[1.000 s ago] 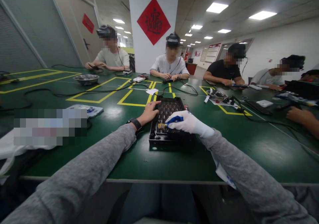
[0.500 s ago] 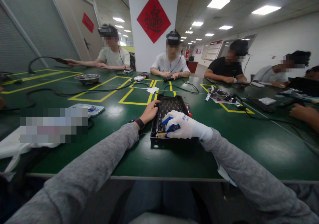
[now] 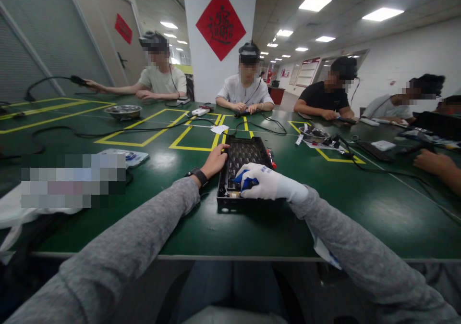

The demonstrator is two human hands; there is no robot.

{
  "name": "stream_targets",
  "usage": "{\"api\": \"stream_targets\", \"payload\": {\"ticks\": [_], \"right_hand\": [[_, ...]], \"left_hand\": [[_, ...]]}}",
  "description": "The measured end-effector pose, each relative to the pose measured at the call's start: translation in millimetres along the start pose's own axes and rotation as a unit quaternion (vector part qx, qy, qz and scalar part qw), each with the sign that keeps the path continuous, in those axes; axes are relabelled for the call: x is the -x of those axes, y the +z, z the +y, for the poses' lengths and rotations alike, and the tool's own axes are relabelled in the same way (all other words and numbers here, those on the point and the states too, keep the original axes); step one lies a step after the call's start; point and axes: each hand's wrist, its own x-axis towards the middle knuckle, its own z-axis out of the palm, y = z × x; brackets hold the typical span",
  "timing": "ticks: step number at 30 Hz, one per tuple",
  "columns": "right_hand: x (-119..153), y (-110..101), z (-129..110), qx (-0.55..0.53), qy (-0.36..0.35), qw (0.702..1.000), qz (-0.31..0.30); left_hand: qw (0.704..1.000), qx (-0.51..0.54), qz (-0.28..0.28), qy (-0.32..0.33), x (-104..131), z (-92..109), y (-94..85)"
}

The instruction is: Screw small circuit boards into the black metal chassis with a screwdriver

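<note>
A black open rectangular case lies on the green table before me, with rows of small shiny shapes inside. My left hand, bare with a dark wristband, rests against the case's left side, its fingers on the rim. My right hand wears a white glove with blue fingertips. It reaches over the right side into the near part of the case, fingers curled down. Whatever those fingers hold is hidden beneath the glove. A small pale yellowish part sits in the case's near corner, beside the gloved fingertips.
Something red and black lies just right of the case. A white plastic bag is at the left. Metal bowls stand farther back. Black cables cross the table, marked with yellow tape. Several people sit opposite, wearing headsets.
The gloved right fingers have drawn closer together inside the case, and the dark patch seen between them earlier is mostly covered. My left hand stays on the rim.
</note>
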Motion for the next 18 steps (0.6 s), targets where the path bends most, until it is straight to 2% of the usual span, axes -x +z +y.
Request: {"api": "stream_targets", "payload": {"ticks": [7, 18], "right_hand": [[0.1, -1.7, 2.2, -0.03, -0.004, 0.999, -0.013], [0.8, 0.7, 2.6, -0.003, -0.006, 1.0, -0.002]], "left_hand": [[1.0, -0.023, 0.001, -0.011, 3.0, 5.8, -2.1], [0.999, -0.053, 0.004, 0.001, 3.7, 5.2, -2.1]]}}
